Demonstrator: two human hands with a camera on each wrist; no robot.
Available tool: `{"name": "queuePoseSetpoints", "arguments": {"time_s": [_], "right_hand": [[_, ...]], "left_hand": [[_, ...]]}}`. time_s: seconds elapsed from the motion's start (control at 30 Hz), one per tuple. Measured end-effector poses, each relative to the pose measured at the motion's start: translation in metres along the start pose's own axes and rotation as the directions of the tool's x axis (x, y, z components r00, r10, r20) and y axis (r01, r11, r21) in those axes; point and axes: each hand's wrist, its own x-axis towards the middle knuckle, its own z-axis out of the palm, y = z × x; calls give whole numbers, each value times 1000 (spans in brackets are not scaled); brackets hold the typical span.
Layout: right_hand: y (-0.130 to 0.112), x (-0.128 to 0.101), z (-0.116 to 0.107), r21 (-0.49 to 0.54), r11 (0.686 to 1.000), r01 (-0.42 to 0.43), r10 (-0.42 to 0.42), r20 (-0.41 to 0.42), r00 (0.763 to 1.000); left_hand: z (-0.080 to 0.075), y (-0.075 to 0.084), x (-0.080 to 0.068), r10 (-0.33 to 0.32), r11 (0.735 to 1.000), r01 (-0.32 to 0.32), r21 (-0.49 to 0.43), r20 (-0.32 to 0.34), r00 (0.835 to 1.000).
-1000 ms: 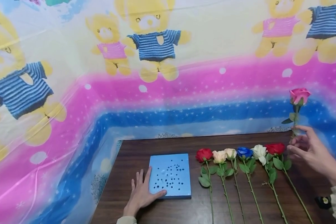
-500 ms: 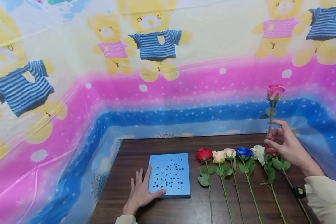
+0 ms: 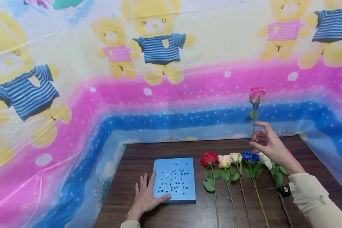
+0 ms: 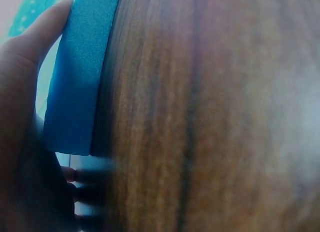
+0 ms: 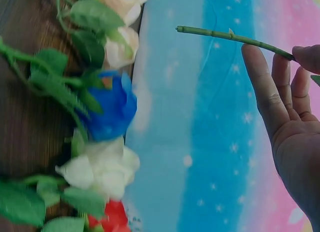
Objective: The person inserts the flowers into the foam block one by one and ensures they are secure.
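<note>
My left hand (image 3: 146, 197) rests at the left side of a blue foam block (image 3: 165, 164) dotted with small dark holes. Its thumb lies on the near edge, the fingers spread along the side. In the left wrist view the block's side (image 4: 80, 76) stands by the thumb. Above the table my right hand (image 3: 272, 148) pinches a pink rose (image 3: 257, 94) by its stem, bloom up. The right wrist view shows the cut lower end of the stem (image 5: 220, 35) sticking out past the fingers, touching nothing.
Right of the block lie several roses in a row: red (image 3: 209, 159), two cream (image 3: 224, 161), blue (image 3: 250, 157), white (image 3: 265, 161), and another red partly behind the right arm. A bear-print cloth (image 3: 188, 120) hangs behind the brown table (image 3: 142, 150).
My right hand has moved left with the pink rose, from beyond the far-right red rose to above the blue one. The left hand stays on the block.
</note>
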Motion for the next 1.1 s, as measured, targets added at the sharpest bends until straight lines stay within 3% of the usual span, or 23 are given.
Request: {"name": "queuePoseSetpoints", "arguments": {"time_s": [0.2,0.6,1.1], "right_hand": [[-1,11,21,67,998,-17,15,22,1000],[-2,33,61,166,986,20,-35,85,996],[-26,60,133,245,969,-13,-32,176,984]], "left_hand": [[1,1,0,0,1000,0,-5,-2,1000],[0,1,-3,7,1000,-7,-18,-9,1000],[-1,-2,-5,15,1000,-15,-13,-13,1000]]}}
